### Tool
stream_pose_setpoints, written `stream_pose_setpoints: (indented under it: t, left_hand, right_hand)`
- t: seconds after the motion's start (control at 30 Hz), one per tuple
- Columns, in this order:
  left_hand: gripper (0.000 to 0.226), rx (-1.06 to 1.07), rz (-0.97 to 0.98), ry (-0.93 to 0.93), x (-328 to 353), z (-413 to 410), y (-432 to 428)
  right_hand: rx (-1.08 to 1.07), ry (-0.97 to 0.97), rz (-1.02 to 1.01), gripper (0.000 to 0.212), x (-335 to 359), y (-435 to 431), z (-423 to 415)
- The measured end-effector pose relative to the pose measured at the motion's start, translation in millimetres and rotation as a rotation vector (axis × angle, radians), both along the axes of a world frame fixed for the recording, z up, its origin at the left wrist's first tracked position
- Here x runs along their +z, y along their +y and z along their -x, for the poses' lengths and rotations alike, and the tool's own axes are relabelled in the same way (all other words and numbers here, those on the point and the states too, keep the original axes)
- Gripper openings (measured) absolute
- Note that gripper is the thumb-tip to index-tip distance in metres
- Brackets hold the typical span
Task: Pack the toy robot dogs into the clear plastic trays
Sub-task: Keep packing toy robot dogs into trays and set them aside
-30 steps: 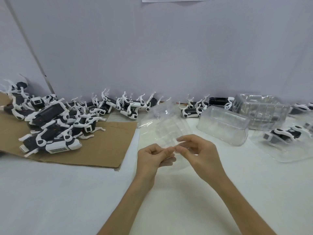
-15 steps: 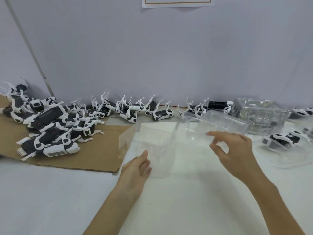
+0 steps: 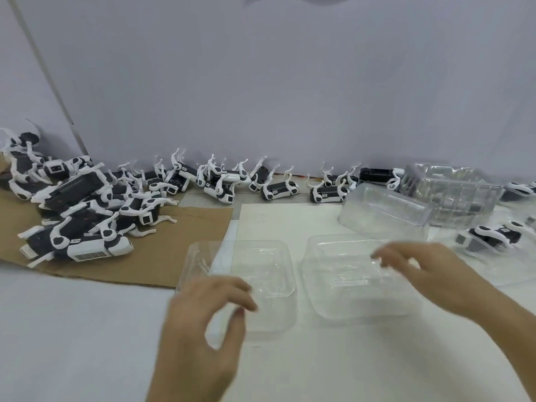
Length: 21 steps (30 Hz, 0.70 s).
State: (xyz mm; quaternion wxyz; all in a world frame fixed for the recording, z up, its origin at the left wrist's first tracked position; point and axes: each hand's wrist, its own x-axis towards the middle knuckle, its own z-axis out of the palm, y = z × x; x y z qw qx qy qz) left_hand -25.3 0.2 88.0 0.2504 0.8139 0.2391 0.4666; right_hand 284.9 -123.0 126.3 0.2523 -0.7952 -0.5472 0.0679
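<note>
Presently we judge the laying-out step done and the loading not yet begun. Items follow by size.

1. Table (image 3: 87,343): white, running to the wall (image 3: 290,82) on the far side. There is broad open room at near left and near centre for the arms.
2. Cardboard sheet (image 3: 188,242): flat, at the left. Its near-right corner lies beside or under the left tray; we cannot tell which.
3. Heap of toy robot dogs (image 3: 84,216): piled on the cardboard with legs tangled.
4. Row of dogs (image 3: 220,184): far centre, along the foot of the wall.
5. Stack of trays (image 3: 452,195): far right. An upturned tray (image 3: 383,210) sits just beside it.
6. Left tray (image 3: 261,271) and right tray (image 3: 348,280): near centre, side by side, mouths up, both empty, with a narrow gap between them.
7. Left hand (image 3: 200,329): over the left tray's near-left corner, blurred. Its fingers are loosely curled with the thumb apart, and we see nothing in its hold. We cannot tell whether it touches the tray.
8. Right hand (image 3: 435,274): over the right tray's right rim, fingers spread, holding nothing.
9. Single dog (image 3: 493,236): at the right, lying in another clear tray, well apart from the pair.

Next move, in our judgement: reach left to the heap and lift one dog free of its neighbours' legs. Then carry it over the thin rim without knocking the light trays askew.
</note>
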Motion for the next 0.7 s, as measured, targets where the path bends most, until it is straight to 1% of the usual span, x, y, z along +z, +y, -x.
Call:
stream_pose_setpoints:
  t: [0.03, 0.07, 0.1, 0.13, 0.17, 0.23, 0.3, 0.33, 0.4, 0.5, 0.63, 0.7]
  left_hand:
    - [0.012, 0.13, -0.236, 0.072, -1, -1, 16]
    - [0.01, 0.233, -0.321, 0.113, 1, -3, 32]
    - [0.01, 0.312, -0.31, 0.112, 1, -4, 47]
    - [0.014, 0.365, -0.24, 0.076, 0, -4, 61]
    - [0.019, 0.396, -0.171, 0.004, -5, -3, 74]
    - [0.028, 0.432, -0.046, -0.173, -15, 0, 90]
    - [0.034, 0.405, 0.137, -0.281, -24, 3, 94]
    - [0.036, 0.378, 0.221, -0.292, -28, 4, 94]
    - [0.039, 0.306, 0.324, -0.276, -33, 3, 94]
    - [0.037, 0.188, 0.419, -0.25, -36, -1, 94]
    - [0.035, 0.099, 0.462, -0.203, -37, -8, 94]
    - [0.031, 0.081, 0.458, -0.157, -37, -9, 91]
  right_hand:
    - [-0.014, 0.022, -0.105, 0.042, 6, 16, -5]
    - [-0.037, 0.025, -0.199, 0.033, 12, 36, -11]
    - [-0.061, 0.035, -0.263, 0.025, 17, 60, -18]
    - [-0.082, 0.044, -0.282, 0.02, 19, 87, -25]
    - [-0.107, 0.049, -0.263, 0.021, 20, 114, -33]
    - [-0.163, 0.055, -0.164, 0.031, 13, 169, -51]
    - [-0.198, 0.029, -0.064, 0.034, 1, 214, -67]
    - [-0.214, 0.032, -0.018, 0.036, -5, 231, -74]
    - [-0.256, 0.033, 0.044, 0.04, -14, 255, -84]
    - [-0.303, 0.039, 0.04, 0.04, -23, 277, -91]
    - [-0.303, 0.002, 0.008, 0.024, -22, 281, -86]
    - [-0.263, 0.078, -0.078, 0.017, -12, 277, -80]
